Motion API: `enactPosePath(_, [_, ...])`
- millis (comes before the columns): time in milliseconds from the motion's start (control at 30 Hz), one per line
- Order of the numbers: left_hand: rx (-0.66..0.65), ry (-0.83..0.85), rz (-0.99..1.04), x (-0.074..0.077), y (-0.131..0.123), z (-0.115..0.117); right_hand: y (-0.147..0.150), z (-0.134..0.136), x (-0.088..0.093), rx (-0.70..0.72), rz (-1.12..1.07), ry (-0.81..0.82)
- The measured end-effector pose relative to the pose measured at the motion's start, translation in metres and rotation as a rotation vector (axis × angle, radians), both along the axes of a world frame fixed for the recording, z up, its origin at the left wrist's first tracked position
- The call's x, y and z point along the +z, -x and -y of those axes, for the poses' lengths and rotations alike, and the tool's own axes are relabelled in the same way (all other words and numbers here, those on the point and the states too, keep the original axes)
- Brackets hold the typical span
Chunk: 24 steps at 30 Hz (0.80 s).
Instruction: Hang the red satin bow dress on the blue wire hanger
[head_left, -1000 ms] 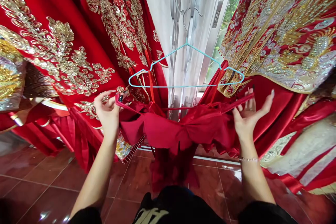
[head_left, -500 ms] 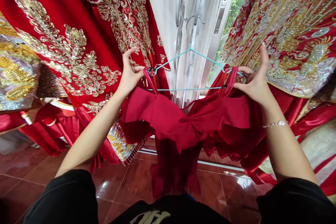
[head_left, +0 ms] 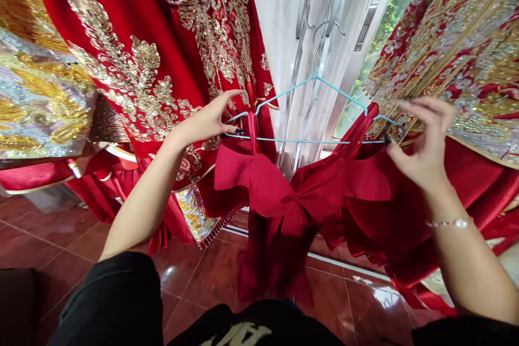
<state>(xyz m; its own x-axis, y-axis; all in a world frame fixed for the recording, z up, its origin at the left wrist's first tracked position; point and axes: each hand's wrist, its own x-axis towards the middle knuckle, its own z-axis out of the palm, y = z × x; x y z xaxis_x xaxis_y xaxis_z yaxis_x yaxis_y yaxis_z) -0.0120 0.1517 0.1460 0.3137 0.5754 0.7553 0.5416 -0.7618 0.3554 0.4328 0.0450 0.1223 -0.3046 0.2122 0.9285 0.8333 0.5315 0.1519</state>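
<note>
A red dress with a bow front hangs on a light-blue hanger, a strap over each side. My left hand is at the hanger's left end, its thumb along the lower bar and its index finger stretched upward; it appears to grip that end, with some fingers hidden. The left strap lies just inside the hand. At the other end, my right hand has fingers apart and slightly blurred, its thumb tip close to or touching the hanger's corner. The right strap sits inward of it.
Red garments with gold beadwork hang on the left and on the right. Behind the hanger are a white curtain and a metal door frame. Below lies a shiny red tiled floor.
Both hands have let go of the straps. The straps now rest on the hanger, and my right hand has moved outward and opened. The view has shifted left.
</note>
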Motion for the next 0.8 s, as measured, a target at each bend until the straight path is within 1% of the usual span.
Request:
enactPosePath(33, [-0.017,-0.006,-0.055,-0.001,0.005,0.013,0.003,0.009,-0.007,0.022,0.034,-0.017])
enactPosePath(67, [-0.018,-0.024,-0.083,-0.003,0.008,0.026,0.004,0.017,-0.014,0.052,0.085,0.026])
enactPosePath(100, [0.007,-0.073,-0.070,-0.008,0.010,0.040,0.004,0.024,-0.020,0.065,0.126,0.091])
enactPosePath(167, [0.045,-0.144,-0.064,-0.023,0.009,0.063,-0.001,0.033,-0.032,-0.003,0.210,0.240])
enactPosePath(200, [0.035,-0.132,-0.101,-0.032,0.008,0.070,-0.006,0.034,-0.036,-0.053,0.241,0.307])
enactPosePath(233, [0.017,-0.090,-0.149,-0.040,0.007,0.073,-0.012,0.033,-0.038,-0.103,0.263,0.360])
enactPosePath(300, [-0.016,0.027,-0.221,-0.052,0.007,0.069,-0.026,0.028,-0.040,-0.185,0.266,0.436])
enactPosePath(367, [-0.004,0.100,-0.190,-0.056,0.011,0.054,-0.039,0.020,-0.037,-0.313,0.213,0.468])
enactPosePath(433, [0.025,0.113,-0.110,-0.049,0.017,0.036,-0.049,0.013,-0.030,-0.451,0.113,0.449])
enactPosePath(467, [0.040,0.110,-0.081,-0.042,0.020,0.027,-0.052,0.010,-0.025,-0.483,0.050,0.433])
enactPosePath(500, [0.058,0.106,-0.077,-0.034,0.022,0.018,-0.052,0.008,-0.019,-0.487,-0.012,0.415])
enactPosePath(567, [0.088,0.094,-0.127,-0.014,0.023,0.001,-0.050,0.003,-0.007,-0.452,-0.110,0.392])
enactPosePath(633, [0.098,0.077,-0.196,0.007,0.021,-0.013,-0.043,-0.001,0.006,-0.442,-0.155,0.381])
enactPosePath(733, [0.078,0.055,-0.257,0.036,0.007,-0.029,-0.033,-0.008,0.024,-0.467,-0.158,0.390])
enactPosePath(800, [0.060,0.029,-0.303,0.053,-0.008,-0.034,-0.029,-0.012,0.033,-0.485,-0.156,0.396])
